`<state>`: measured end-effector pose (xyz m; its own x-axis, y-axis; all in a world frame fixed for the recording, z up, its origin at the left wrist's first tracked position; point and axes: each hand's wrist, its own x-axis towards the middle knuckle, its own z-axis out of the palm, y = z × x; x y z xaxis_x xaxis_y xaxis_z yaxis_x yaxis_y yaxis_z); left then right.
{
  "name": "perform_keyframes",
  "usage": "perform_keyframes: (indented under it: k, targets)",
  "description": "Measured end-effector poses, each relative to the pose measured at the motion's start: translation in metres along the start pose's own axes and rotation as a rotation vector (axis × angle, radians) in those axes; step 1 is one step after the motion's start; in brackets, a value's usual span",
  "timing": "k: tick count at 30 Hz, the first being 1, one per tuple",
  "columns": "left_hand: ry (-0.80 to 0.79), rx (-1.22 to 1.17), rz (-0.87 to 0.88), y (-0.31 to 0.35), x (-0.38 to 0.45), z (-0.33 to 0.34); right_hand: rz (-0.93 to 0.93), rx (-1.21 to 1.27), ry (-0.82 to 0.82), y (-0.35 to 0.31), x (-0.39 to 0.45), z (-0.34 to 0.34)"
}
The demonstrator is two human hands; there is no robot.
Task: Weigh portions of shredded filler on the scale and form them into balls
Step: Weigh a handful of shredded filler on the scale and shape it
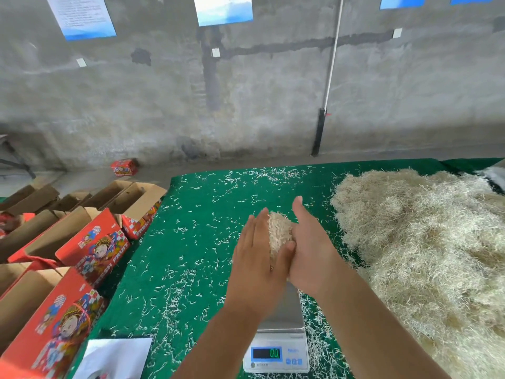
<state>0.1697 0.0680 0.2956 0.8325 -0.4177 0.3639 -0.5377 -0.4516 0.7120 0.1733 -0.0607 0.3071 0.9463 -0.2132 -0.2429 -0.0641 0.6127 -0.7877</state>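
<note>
My forearms cover most of the scale (281,321) platform; wall notices (82,16) upper left are too blurred to read.

Bright, even daylight fills the scene, with only soft shadows. The wide lens bends the wall (246,105) and the bench (191,242) edges outward toward the corners. The posters (224,9) up top are blurred and unreadable. The scale (276,354) display glows green, legible.

Pale shredded-filler clump (278,232) pressed between flat left hand (258,258) and right hand (311,247), held above small white digital scale (281,337). Big loose filler heap (426,253) spread at right on green table cloth (191,242). Red printed cartons (82,242) stacked at left.
</note>
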Motion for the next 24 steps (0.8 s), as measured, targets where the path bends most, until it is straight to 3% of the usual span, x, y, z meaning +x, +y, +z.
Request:
perform_keyframes:
  k: [5,7,10,16,24]
  targets:
    - [-0.089,-0.233,-0.246,-0.055,-0.005,0.0,0.196,-0.158,-0.071,0.04,0.0,-0.016]
    - [-0.098,-0.3,-0.354,-0.087,-0.015,0.004,0.273,-0.251,-0.016,0.058,-0.003,-0.028]
    - [-0.008,-0.355,-0.647,-0.15,-0.033,0.01,0.398,-0.373,0.098,0.089,-0.009,-0.058]
    - [0.066,-0.148,-0.961,-0.281,-0.057,0.01,0.553,-0.471,0.269,0.144,-0.014,-0.113]
    - [0.226,0.091,-1.143,-0.414,-0.036,-0.025,0.803,-0.349,0.423,0.199,-0.002,-0.18]
